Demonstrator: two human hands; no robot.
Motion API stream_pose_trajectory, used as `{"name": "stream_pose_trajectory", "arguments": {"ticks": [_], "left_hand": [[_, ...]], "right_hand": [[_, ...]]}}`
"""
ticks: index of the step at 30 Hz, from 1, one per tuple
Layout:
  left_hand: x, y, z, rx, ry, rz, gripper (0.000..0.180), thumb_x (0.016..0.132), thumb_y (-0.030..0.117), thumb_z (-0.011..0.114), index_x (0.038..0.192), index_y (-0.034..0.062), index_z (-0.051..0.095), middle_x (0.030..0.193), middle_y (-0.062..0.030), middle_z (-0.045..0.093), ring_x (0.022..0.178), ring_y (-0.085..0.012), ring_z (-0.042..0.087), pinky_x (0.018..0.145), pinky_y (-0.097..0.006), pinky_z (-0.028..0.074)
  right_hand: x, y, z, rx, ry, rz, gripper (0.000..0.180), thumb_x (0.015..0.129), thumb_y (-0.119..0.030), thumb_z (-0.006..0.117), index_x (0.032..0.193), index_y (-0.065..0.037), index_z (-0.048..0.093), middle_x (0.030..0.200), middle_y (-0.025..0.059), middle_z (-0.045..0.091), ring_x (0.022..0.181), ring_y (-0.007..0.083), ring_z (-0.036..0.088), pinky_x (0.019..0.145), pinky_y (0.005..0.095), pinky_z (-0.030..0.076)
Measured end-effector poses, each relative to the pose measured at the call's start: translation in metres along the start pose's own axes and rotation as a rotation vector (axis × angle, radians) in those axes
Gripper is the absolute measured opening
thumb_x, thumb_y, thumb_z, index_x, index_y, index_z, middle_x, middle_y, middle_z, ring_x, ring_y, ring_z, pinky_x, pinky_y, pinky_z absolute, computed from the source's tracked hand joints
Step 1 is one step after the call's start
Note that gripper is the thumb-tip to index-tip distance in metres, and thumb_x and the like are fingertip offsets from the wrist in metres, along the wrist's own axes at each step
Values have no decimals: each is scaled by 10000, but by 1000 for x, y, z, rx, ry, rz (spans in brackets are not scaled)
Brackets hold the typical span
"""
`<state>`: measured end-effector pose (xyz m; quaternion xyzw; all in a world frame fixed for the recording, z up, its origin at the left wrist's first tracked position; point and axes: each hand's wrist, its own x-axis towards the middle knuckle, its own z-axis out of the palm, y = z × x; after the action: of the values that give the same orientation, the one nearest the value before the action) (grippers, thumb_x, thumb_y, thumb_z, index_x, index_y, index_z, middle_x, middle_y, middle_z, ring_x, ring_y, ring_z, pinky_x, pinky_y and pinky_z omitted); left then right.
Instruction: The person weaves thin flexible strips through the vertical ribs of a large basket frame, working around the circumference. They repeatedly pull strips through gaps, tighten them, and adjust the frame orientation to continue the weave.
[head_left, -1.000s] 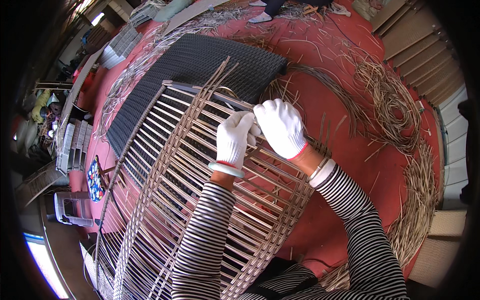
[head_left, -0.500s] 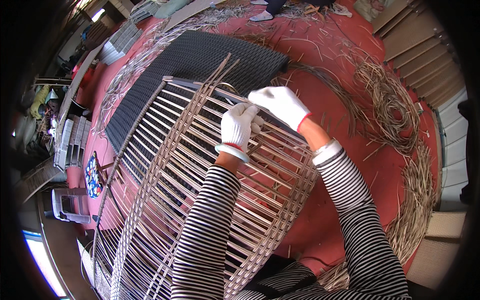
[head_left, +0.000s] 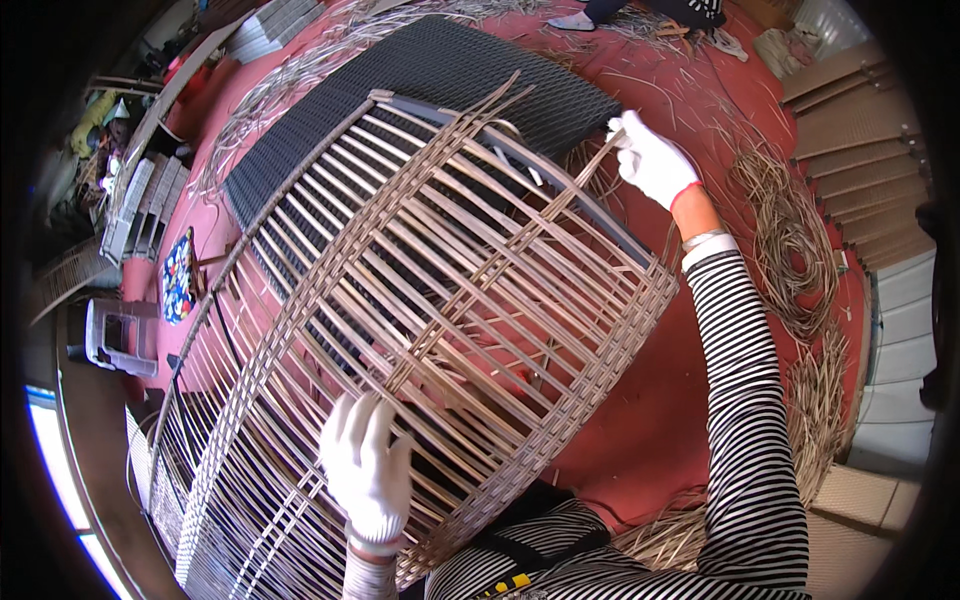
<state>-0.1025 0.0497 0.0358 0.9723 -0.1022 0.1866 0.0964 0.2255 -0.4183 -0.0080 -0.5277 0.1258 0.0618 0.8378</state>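
Observation:
A half-woven wicker frame lies tilted before me, with brown strands running across it and several woven bands crossing them. My right hand, in a white glove, is closed past the frame's far grey bar. It pinches the ends of the wicker strands of the middle band, which stretch over that bar. My left hand, gloved too, lies near the lower end of this band with its fingers extended over the strands. What the left fingertips touch underneath is hidden.
A dark woven panel lies beyond the frame on the red floor. Coiled loose strands are heaped to the right, near stacked brown panels. A clear plastic bin stands at left. Another person's foot shows at the top.
My hands were together near the far bar and have parted. The left came down toward me along the band; the right moved right and outward, pulling the strand ends. The view has shifted.

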Motion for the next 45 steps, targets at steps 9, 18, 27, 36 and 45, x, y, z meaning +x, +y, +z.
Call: {"name": "stream_pose_trajectory", "arguments": {"ticks": [9,18,27,36,45], "left_hand": [[-149,-43,-65,139,-260,-465,841,766,394,890,1491,61,619,1610,-195,550,1558,-469,416,1297,-643,273],[-161,-47,-53,38,-254,-527,874,814,478,866,1564,120,595,1648,-209,521,1565,-468,422,1311,-629,264],[-152,-50,-50,16,-74,-490,860,677,271,952,1458,64,657,1489,-205,625,1409,-448,540,1218,-608,374],[-151,-47,-43,134,-151,-561,730,880,109,775,1570,25,553,1598,-223,527,1540,-441,429,1310,-576,320],[-131,-50,-52,86,-142,-437,672,917,266,845,1509,37,625,1466,-211,667,1410,-448,547,1215,-600,360]], "right_hand": [[-31,22,16,-653,-147,-125,325,1087,-260,666,1336,-79,772,1133,-34,753,848,53,612,726,248,489],[60,24,-76,-417,26,89,511,1140,-323,634,1543,-10,613,1377,46,722,1182,79,665,995,223,496],[-49,27,14,-1051,-236,-359,431,1137,-211,566,1516,-20,640,1412,100,700,1279,187,624,1101,326,464],[-68,41,39,-445,-96,-151,467,1076,-133,682,1525,-13,633,1344,29,745,1075,87,698,928,244,564],[-58,50,41,-319,-53,-136,412,1096,-170,659,1466,10,675,1354,75,753,1194,144,706,1046,290,551]]}}
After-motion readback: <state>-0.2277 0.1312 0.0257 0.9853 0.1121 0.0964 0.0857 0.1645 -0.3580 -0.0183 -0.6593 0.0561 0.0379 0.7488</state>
